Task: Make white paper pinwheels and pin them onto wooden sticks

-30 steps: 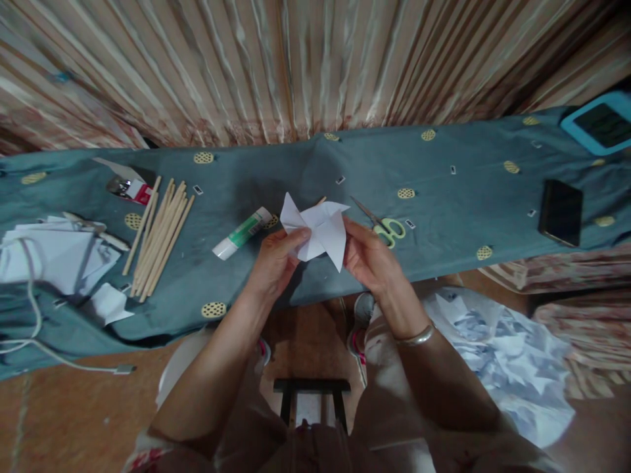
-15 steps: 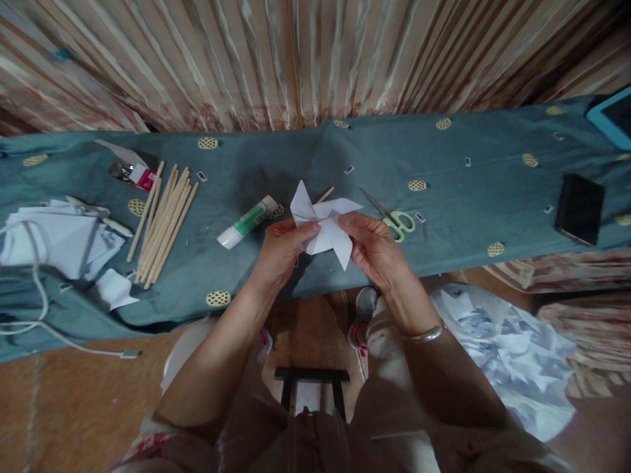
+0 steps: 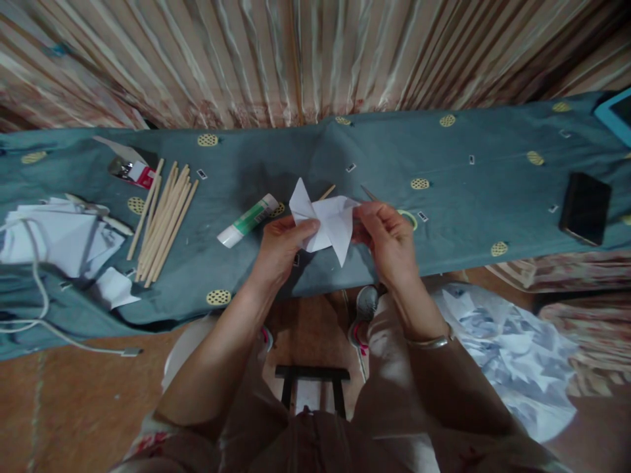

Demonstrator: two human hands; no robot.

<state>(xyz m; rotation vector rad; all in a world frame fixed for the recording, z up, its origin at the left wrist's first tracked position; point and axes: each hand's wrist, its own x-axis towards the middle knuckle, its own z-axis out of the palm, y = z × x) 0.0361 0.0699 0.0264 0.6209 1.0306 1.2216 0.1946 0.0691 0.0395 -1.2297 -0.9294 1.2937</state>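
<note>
A white paper pinwheel [image 3: 325, 223] with folded, pointed blades is held up over the near part of the table. My left hand [image 3: 283, 246] pinches it from the left, thumb on top near its centre. At the right, my right hand [image 3: 389, 240] has its fingers closed on the tip of one blade. A thin wooden stick [image 3: 327, 192] shows partly behind the paper. The scissors [image 3: 408, 219] with pale green handles lie mostly hidden behind my right hand. Left of the pinwheel, a green and white glue stick [image 3: 248, 220] rests on the cloth.
On the left lie a bundle of wooden sticks [image 3: 165, 226], a small open box [image 3: 132, 169], stacked white paper [image 3: 59, 236] and a white cable [image 3: 89, 346]. A black phone [image 3: 585, 208] and a blue-edged tablet [image 3: 616, 118] are on the right. Below, a clear bag [image 3: 513, 355] holds white paper pieces.
My right hand has shifted from the pinwheel's middle outward to the right, onto a blade tip, and now covers more of the scissors. My left hand keeps its hold.
</note>
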